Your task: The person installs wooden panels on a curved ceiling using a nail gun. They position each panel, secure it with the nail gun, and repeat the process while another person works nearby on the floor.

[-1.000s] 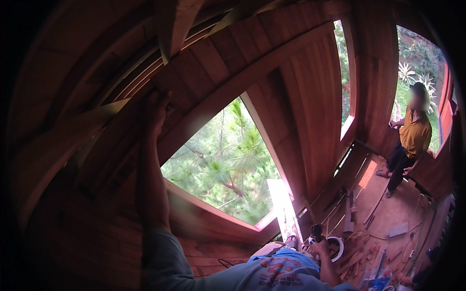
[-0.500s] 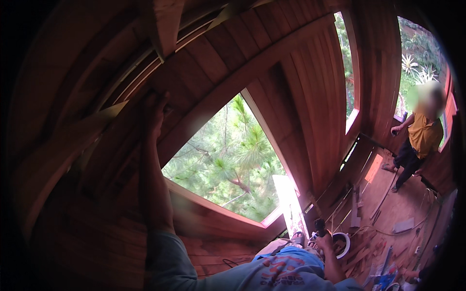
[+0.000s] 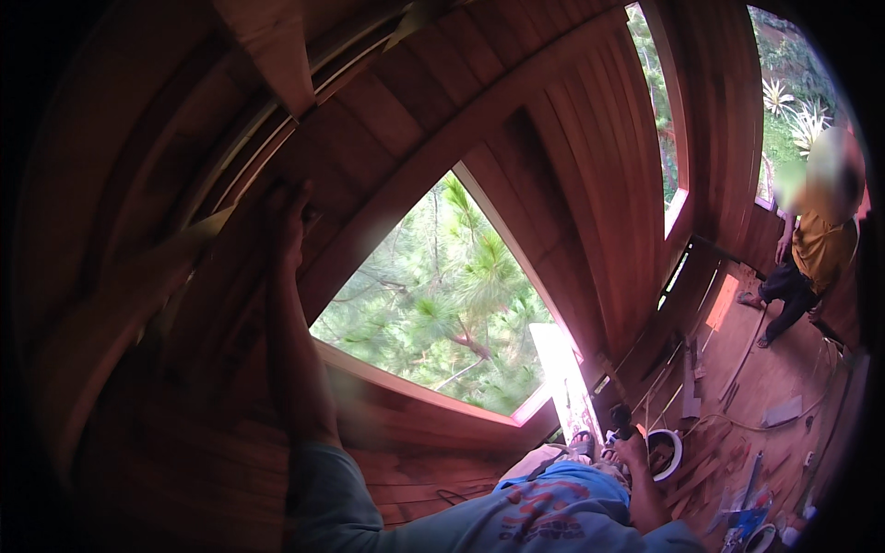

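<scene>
Around the left hand [image 3: 289, 219], the work looks well advanced: wall boards [image 3: 387, 101] stand side by side to the right of its fingers, over the window opening [image 3: 433, 304]. Beyond the fingertips, narrow bright slits remain along the upper edge, so this part seems not yet closed. The left fingers reach up to the dark boards and appear partly bent; it is too dark there, and I cannot tell how far they open or whether they hold something small. The right fingers, low down, are closed around a dark tool [image 3: 622, 420], whose head rises above them. Just beside them, to the right, is a white bucket [image 3: 678, 452], with wood scraps [image 3: 705, 465] farther right.
</scene>
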Available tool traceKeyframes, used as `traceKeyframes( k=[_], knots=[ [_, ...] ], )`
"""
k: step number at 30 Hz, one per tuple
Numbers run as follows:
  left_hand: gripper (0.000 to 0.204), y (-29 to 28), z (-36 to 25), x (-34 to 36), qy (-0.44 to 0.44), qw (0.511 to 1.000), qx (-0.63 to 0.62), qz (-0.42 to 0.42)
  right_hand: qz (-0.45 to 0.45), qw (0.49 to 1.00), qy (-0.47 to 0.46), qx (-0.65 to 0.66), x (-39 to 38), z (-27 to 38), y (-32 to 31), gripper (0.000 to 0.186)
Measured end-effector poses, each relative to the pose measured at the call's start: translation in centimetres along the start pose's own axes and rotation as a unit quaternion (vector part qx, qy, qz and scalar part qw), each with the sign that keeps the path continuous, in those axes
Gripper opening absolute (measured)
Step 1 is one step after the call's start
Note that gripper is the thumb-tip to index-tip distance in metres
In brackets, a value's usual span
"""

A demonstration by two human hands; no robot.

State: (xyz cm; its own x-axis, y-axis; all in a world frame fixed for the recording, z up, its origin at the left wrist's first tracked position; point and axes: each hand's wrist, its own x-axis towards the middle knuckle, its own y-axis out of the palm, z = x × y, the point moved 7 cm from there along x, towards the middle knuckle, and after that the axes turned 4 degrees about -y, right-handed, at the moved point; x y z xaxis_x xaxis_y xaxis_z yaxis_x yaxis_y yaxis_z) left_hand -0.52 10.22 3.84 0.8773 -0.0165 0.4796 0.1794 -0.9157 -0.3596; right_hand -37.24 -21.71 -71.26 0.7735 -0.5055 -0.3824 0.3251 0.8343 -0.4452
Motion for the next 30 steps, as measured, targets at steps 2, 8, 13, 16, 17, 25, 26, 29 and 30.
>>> traceKeyframes(
  k=[2, 8, 13, 16, 17, 25, 26, 29, 30],
  knots=[
    [0.048, 0.0, 0.5, 0.3, -0.019, 1.000, -0.016, -0.004, 0.003, 1.000, 0.003, 0.012, -0.4, 0.9, -0.4, 0.040],
    [0.061, -2.3, 3.5, 1.7, -0.056, 0.996, -0.064, 0.010, 0.047, 0.995, 0.074, 0.047, -1.2, 1.5, -0.5, 0.047],
    [0.063, -2.8, 3.3, 1.5, -0.065, 0.997, -0.027, -0.024, 0.030, 0.997, 0.062, 0.023, -2.4, 2.7, -1.3, 0.045],
    [0.063, -3.2, 3.5, 1.8, -0.054, 0.998, -0.040, -0.021, 0.025, 0.997, 0.064, 0.028, -2.7, 2.7, -1.2, 0.044],
    [0.063, -3.2, 3.5, 2.0, -0.049, 0.998, -0.046, -0.018, 0.024, 0.997, 0.066, 0.026, -2.9, 3.0, -1.4, 0.043],
    [0.045, -1.3, 0.5, -1.3, -0.014, 0.997, -0.030, -0.064, 0.029, 0.998, 0.051, 0.026, -2.5, 2.7, -1.6, 0.047],
    [0.045, -1.5, 0.7, -1.0, -0.017, 0.998, -0.030, -0.059, 0.016, 0.998, 0.046, 0.033, -2.4, 2.2, -1.5, 0.046],
    [0.042, -1.2, 0.1, -1.5, 0.005, 0.997, -0.035, -0.066, 0.066, 0.995, 0.067, 0.031, -1.6, 0.9, -0.6, 0.052],
    [0.043, -1.4, 0.5, -1.4, -0.005, 0.997, -0.040, -0.063, 0.070, 0.994, 0.074, 0.047, -1.4, 0.2, -0.3, 0.052]
  ],
)
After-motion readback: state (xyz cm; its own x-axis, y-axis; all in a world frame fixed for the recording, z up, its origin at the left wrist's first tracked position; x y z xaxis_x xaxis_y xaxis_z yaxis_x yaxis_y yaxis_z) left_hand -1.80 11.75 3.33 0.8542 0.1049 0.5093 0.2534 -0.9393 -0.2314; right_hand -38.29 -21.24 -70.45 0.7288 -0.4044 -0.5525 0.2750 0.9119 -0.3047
